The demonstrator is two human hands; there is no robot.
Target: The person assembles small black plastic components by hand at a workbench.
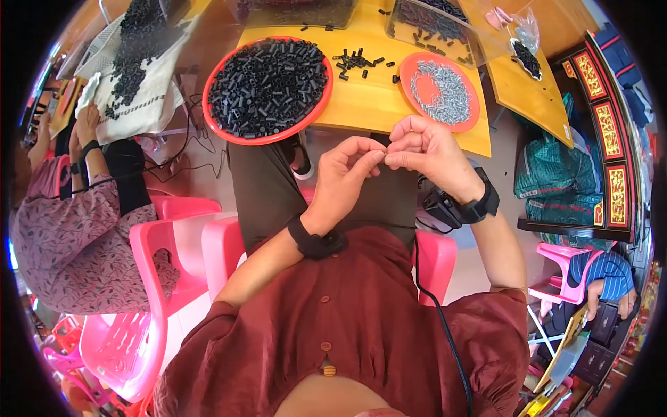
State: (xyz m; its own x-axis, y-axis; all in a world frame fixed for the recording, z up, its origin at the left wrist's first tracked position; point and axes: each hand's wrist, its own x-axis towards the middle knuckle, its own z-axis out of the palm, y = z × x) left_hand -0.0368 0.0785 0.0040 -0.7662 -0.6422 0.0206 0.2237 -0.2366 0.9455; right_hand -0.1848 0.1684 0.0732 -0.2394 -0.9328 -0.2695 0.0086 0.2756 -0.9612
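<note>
My left hand (347,174) and my right hand (429,154) meet above my lap, just off the table's near edge. Thumb and forefinger of each are pinched together, the fingertips almost touching. Whatever sits between them is too small to make out. Beyond the left hand, a red round tray (326,90) is heaped with small black cylindrical parts (267,87). Close past the right hand, an orange-red plate (421,69) carries a spread of small silvery metal pieces (448,94). Several loose black parts (358,61) lie on the yellow table (379,104) between tray and plate.
Clear plastic bins (438,31) of dark parts stand at the back. To the left, a co-worker (83,229) sits by a white cloth (149,104) with black parts. Pink chairs (156,278) are around me. Green sacks (559,170) and a carved cabinet (611,132) are on the right.
</note>
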